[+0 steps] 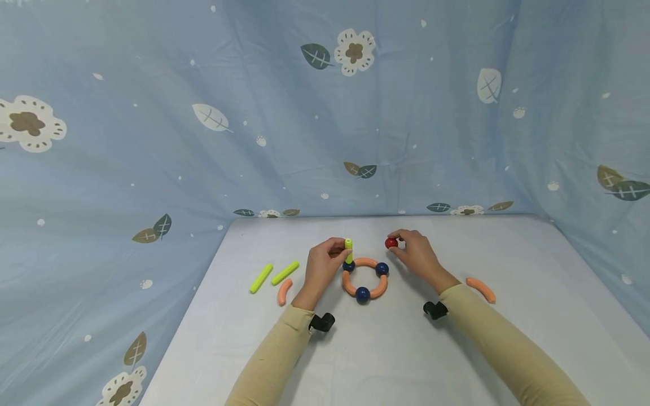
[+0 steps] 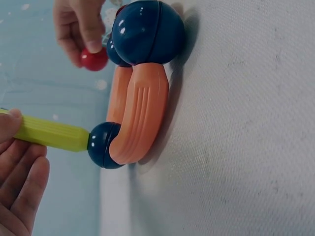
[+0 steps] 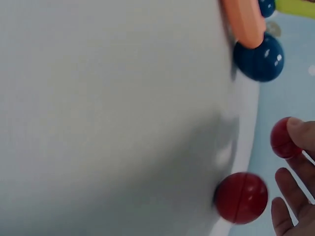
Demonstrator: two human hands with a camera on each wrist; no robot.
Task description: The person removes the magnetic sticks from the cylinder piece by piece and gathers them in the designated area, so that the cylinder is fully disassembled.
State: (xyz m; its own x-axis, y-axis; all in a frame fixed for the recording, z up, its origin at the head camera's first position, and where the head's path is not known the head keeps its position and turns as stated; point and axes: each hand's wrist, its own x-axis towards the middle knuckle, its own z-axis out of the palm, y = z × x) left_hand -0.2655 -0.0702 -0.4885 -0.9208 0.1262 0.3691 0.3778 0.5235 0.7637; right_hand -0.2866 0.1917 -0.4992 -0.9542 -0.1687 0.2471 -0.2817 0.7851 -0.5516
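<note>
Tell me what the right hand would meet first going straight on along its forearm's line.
Beyond the glossy red ball the right hand holds, probably the light-blue leaf-printed cloth backdrop behind the white table, though depth is unclear.

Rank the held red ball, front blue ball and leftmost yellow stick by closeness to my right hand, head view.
1. Held red ball: in your right hand
2. Front blue ball: left of that hand
3. Leftmost yellow stick: far left

"How many yellow-green sticks (image 1: pixel 285 273) are there?"
"Three."
"And the curved orange pieces (image 1: pixel 481 288), how many of them?"
"Five altogether."
"What number do you get for dark blue balls (image 1: pixel 363 295)?"
"Three of those."
"And red balls (image 3: pixel 241 198)?"
"Two, and both show in the right wrist view."
</note>
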